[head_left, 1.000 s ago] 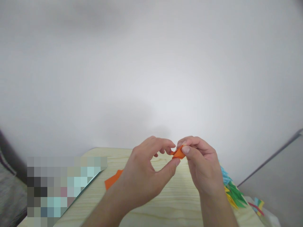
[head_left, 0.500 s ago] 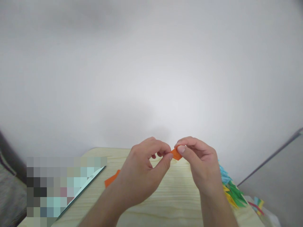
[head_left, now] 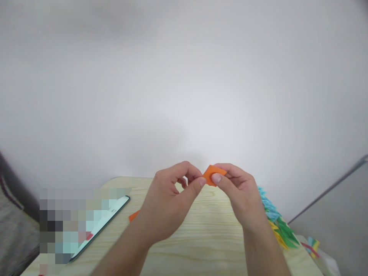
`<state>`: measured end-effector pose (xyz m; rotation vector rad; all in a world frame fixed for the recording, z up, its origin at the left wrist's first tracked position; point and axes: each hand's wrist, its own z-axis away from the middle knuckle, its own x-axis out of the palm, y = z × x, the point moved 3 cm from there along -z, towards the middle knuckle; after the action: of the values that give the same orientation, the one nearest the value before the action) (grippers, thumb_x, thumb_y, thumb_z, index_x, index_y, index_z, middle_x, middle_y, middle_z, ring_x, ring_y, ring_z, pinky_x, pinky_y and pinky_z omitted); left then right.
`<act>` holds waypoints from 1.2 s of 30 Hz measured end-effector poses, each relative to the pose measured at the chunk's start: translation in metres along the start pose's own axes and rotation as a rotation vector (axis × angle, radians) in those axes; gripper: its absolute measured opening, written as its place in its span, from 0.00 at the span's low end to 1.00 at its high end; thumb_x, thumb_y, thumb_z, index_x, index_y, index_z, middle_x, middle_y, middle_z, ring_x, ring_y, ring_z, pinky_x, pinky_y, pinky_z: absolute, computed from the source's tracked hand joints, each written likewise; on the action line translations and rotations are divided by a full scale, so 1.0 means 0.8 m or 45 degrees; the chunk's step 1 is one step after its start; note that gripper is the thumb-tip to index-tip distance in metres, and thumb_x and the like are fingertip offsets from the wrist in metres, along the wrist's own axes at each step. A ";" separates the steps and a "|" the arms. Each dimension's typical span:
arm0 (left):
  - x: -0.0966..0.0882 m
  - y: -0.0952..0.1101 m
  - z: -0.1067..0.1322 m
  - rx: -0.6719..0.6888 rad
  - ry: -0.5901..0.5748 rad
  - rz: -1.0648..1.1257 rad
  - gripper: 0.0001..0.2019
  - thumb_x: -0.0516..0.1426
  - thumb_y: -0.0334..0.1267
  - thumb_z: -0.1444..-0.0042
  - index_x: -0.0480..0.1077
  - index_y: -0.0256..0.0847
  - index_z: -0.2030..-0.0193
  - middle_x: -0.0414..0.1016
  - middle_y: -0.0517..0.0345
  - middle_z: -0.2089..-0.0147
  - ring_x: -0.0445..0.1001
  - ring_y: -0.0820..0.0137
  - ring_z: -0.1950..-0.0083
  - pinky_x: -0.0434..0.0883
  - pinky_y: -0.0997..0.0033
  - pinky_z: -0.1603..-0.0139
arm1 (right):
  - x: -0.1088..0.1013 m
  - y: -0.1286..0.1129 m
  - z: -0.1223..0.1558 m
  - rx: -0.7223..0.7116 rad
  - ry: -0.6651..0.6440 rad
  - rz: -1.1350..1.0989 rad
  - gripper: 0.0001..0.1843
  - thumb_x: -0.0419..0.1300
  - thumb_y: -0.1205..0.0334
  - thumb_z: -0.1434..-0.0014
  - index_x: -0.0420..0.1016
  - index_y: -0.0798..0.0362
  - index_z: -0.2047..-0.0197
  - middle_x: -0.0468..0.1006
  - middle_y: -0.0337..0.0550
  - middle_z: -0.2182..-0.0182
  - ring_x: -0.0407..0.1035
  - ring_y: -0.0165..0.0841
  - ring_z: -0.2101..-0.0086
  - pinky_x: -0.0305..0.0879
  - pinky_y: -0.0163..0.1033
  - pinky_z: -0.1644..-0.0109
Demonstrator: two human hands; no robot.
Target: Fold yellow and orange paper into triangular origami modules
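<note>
A small folded orange paper piece is held in the air between both hands, above a light wooden table. My left hand pinches its left corner with thumb and forefinger. My right hand pinches its right side, thumb on top. Both hands' other fingers are curled in.
A phone lies at the table's left, partly blurred out. Another orange paper lies flat behind my left wrist. A heap of blue, green and yellow folded papers sits at the right edge. A white wall rises behind the table.
Both hands have risen slightly with the orange piece, which has turned to show a flatter, wider face. The view has shifted a little, showing more of the phone.
</note>
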<state>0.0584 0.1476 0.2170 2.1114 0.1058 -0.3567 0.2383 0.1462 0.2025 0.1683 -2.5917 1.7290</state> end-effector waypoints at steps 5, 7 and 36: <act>0.005 -0.005 -0.001 -0.102 0.024 0.261 0.07 0.64 0.41 0.37 0.77 0.44 0.67 0.76 0.66 0.71 0.70 0.74 0.67 0.66 0.72 0.65 | 0.005 -0.005 0.001 -0.031 -0.144 0.051 0.06 0.71 0.58 0.36 0.86 0.50 0.65 0.84 0.38 0.68 0.75 0.30 0.65 0.72 0.35 0.57; 0.007 -0.003 -0.002 -0.124 0.028 0.348 0.08 0.65 0.41 0.37 0.77 0.43 0.68 0.75 0.66 0.72 0.68 0.74 0.68 0.65 0.73 0.66 | 0.006 -0.005 0.001 -0.030 -0.110 0.033 0.07 0.71 0.57 0.37 0.85 0.50 0.65 0.84 0.38 0.68 0.74 0.30 0.65 0.71 0.36 0.58; 0.001 -0.028 0.154 -0.329 0.063 0.529 0.07 0.66 0.33 0.40 0.79 0.43 0.56 0.81 0.55 0.55 0.79 0.65 0.53 0.75 0.64 0.49 | 0.030 0.030 0.111 0.550 -0.354 -0.179 0.15 0.73 0.54 0.42 0.80 0.52 0.56 0.82 0.38 0.71 0.76 0.31 0.71 0.78 0.38 0.67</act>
<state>0.0280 0.0557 0.1372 1.8288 -0.2442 -0.0385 0.2156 0.0715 0.1480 0.6218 -2.2495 2.3258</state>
